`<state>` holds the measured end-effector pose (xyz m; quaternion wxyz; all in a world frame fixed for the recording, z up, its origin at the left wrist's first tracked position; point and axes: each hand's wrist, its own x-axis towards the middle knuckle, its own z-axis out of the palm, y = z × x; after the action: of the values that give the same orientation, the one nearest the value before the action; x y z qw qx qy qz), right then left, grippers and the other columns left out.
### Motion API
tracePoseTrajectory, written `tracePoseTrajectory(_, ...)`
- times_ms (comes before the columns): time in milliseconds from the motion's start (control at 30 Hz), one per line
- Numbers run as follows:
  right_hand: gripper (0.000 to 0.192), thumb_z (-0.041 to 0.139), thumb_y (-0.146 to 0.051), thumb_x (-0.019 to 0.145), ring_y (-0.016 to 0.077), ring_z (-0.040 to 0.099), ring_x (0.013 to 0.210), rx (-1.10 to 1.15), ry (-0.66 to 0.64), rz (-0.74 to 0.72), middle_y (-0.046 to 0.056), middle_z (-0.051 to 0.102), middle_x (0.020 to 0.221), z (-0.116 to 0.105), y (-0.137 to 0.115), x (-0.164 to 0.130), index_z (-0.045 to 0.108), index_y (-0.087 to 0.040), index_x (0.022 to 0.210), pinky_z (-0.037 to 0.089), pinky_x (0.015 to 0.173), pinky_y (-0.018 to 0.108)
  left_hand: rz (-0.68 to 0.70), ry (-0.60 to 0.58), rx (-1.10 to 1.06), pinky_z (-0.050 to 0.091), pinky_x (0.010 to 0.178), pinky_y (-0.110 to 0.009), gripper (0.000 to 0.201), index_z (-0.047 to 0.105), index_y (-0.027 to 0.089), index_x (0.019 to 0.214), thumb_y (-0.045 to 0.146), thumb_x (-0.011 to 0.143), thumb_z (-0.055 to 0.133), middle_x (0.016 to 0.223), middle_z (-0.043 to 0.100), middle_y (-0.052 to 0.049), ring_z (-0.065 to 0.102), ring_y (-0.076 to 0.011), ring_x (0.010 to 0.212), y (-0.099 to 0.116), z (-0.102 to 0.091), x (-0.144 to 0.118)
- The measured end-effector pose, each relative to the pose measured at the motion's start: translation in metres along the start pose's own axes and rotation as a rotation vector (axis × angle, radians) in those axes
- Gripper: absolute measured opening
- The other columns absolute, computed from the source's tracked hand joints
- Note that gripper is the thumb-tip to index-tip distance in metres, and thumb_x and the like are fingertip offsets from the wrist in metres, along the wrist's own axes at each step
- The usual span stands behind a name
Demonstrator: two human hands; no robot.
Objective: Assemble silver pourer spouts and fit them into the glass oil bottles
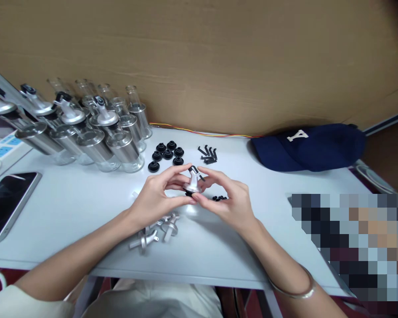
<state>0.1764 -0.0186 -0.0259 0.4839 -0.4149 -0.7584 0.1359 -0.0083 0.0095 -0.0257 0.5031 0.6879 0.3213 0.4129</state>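
Left hand (159, 196): curled round the silver spout cap (192, 182), fingertips pinching its left side and bottom, held up off the white table (69, 207).
Right hand (230, 198): close against the left, thumb and finger pinching the cap's right side, by the small black lever (195, 170) on top.
Both hands: together, clamped on the one cap, fingertips nearly touching under it.
Spout cap: between the two hands, in the air, tilted a bit, a black ring showing at its bottom.
Under the left wrist: loose silver spouts (159, 227) lying on their sides, touching each other.
Just past the right fingers: tiny black bits (220, 198) on the table.
Beyond the hands: black rubber rings (166, 154) in a bunch, and black clips (208, 154) in a small pile beside them.
Far left of the hands: glass bottles (96, 128) with silver tops, packed tight, some leaning; a phone (6, 203) lying flat nearer the body.
Far right of the hands: a dark blue cap (308, 148), and a blurred patch near the table edge.
Could go wrong, slip: probably a small lever popping out of the pinch, since only fingertips hold it.
Could go wrong, lost bits: maybe a wrist brushing the loose spouts and rolling them off the near edge.
Could go wrong, bump: likely knocking the leaning bottles with a wide reach to the left.
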Motion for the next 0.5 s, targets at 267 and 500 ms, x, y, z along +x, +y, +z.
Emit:
tracePoseTrajectory(267,0.008,0.062,-0.02,0.086,0.0134,0.066,0.065,-0.02,0.009,-0.016,0.002,0.072,0.08,-0.0008,-0.0018,0.001,0.066,-0.02,0.093,0.056,0.065,0.026,-0.002,0.042,0.013,0.054,0.079,-0.026,0.066,0.046,0.02,0.129,0.024,0.071,0.077,0.092,0.066,-0.003,0.065,-0.0149,0.087,-0.0002,-0.0003,0.0027)
tracePoseTrajectory(500,0.011,0.06,-0.016,0.086,0.0122,0.067,0.064,-0.015,0.009,0.06,0.001,0.073,0.081,-0.0009,-0.0034,0.0013,0.066,-0.02,0.094,0.056,0.065,0.023,0.07,0.051,0.039,0.054,0.08,-0.025,0.031,0.055,0.02,0.115,0.034,0.088,0.059,0.101,0.066,-0.006,0.064,-0.0158,0.095,0.0,-0.0015,0.0022)
